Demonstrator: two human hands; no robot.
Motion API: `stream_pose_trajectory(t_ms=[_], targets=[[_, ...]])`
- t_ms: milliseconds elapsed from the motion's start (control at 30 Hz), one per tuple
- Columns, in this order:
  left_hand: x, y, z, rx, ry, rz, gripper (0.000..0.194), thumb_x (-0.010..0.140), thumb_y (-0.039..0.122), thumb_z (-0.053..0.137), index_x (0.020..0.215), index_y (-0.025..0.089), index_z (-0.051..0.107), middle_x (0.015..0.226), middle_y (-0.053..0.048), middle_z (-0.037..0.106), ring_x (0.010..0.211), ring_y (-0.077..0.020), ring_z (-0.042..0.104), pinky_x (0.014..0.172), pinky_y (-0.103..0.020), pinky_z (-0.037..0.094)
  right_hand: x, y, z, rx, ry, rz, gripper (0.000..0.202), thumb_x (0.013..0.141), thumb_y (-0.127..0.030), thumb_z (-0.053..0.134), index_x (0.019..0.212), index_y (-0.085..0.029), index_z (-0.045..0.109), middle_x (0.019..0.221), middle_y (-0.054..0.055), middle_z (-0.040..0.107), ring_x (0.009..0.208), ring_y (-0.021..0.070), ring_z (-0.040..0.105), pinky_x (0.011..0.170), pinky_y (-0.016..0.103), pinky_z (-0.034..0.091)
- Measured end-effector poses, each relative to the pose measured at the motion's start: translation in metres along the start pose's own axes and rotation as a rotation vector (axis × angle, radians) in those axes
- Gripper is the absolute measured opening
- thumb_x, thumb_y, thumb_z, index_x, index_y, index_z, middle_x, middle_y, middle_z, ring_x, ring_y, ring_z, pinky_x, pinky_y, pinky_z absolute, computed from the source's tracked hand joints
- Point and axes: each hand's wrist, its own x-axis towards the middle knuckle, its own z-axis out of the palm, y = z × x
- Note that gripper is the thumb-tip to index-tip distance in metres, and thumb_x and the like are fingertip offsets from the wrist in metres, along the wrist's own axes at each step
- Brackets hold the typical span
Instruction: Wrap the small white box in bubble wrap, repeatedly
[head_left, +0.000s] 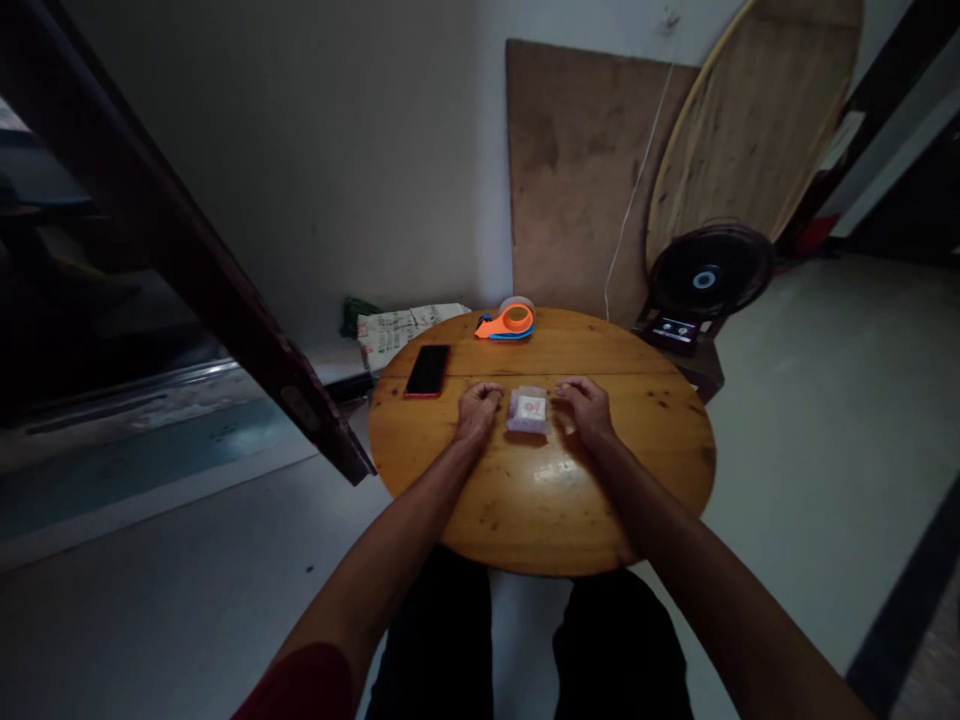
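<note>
A small boxy packet [529,411] in clear, faintly purple wrapping lies on the round wooden table [540,520]. Its pale label bears a reddish print. Just left of it rests my left hand [478,412], fingers curled in and fingertips close to the wrapping. My right hand [587,405] is on the other side, its thumb and fingers bent together toward the packet with a small gap between. Both hands look closed; whether anything thin is pinched in either is too small and dim to tell.
An orange and blue tape dispenser [514,320] stands at the table's far edge. A phone [427,371] with a red edge lies at the left. Beyond are a printed sheet [405,332], a black round fan-like device [705,280] and boards leaning on the wall.
</note>
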Motion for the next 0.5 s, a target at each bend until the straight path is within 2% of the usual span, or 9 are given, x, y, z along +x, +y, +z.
stream_pose_trajectory(t_ms=[67, 167, 267, 400, 500], targets=[[0.003, 0.006, 0.001, 0.018, -0.025, -0.043, 0.01, 0.065, 0.02, 0.056, 0.07, 0.017, 0.064, 0.07, 0.0, 0.064, 0.063, -0.0107, 0.056, 0.063, -0.022, 0.046, 0.0, -0.005, -0.003, 0.036, -0.09, 0.029, 0.022, 0.065, -0.04, 0.07, 0.075, -0.021, 0.067, 0.078, 0.0, 0.067, 0.077, 0.0164, 0.061, 0.078, 0.033, 0.05], [0.013, 0.022, -0.002, 0.054, -0.121, -0.123, 0.006, 0.058, 0.014, 0.062, 0.064, 0.016, 0.064, 0.062, -0.001, 0.063, 0.057, -0.0112, 0.055, 0.056, -0.022, 0.043, 0.006, -0.014, -0.009, 0.058, -0.239, 0.111, 0.024, 0.062, -0.035, 0.074, 0.081, -0.021, 0.068, 0.08, -0.001, 0.069, 0.076, 0.0163, 0.061, 0.076, 0.033, 0.05], [0.024, 0.036, -0.01, 0.107, -0.21, -0.239, 0.012, 0.058, 0.014, 0.065, 0.069, 0.016, 0.064, 0.058, -0.001, 0.061, 0.052, -0.0105, 0.053, 0.048, -0.021, 0.035, 0.017, -0.023, -0.012, -0.005, -0.361, 0.135, 0.031, 0.06, -0.032, 0.075, 0.088, -0.021, 0.07, 0.087, 0.001, 0.07, 0.08, 0.0175, 0.062, 0.078, 0.034, 0.051], [0.026, 0.032, -0.019, 0.019, -0.207, -0.162, 0.026, 0.062, 0.022, 0.067, 0.087, 0.016, 0.063, 0.063, 0.001, 0.061, 0.055, -0.0093, 0.053, 0.051, -0.02, 0.037, 0.031, -0.033, -0.005, -0.083, -0.487, 0.162, 0.034, 0.063, -0.031, 0.075, 0.095, -0.02, 0.071, 0.092, 0.002, 0.07, 0.084, 0.0185, 0.064, 0.084, 0.035, 0.05], [0.016, 0.023, -0.019, 0.0, -0.2, -0.088, 0.021, 0.065, 0.026, 0.066, 0.083, 0.015, 0.062, 0.062, 0.003, 0.058, 0.055, -0.0085, 0.05, 0.054, -0.021, 0.038, 0.038, -0.034, 0.004, -0.144, -0.603, 0.182, 0.036, 0.062, -0.028, 0.076, 0.097, -0.02, 0.071, 0.095, 0.003, 0.071, 0.086, 0.0178, 0.064, 0.083, 0.033, 0.05]])
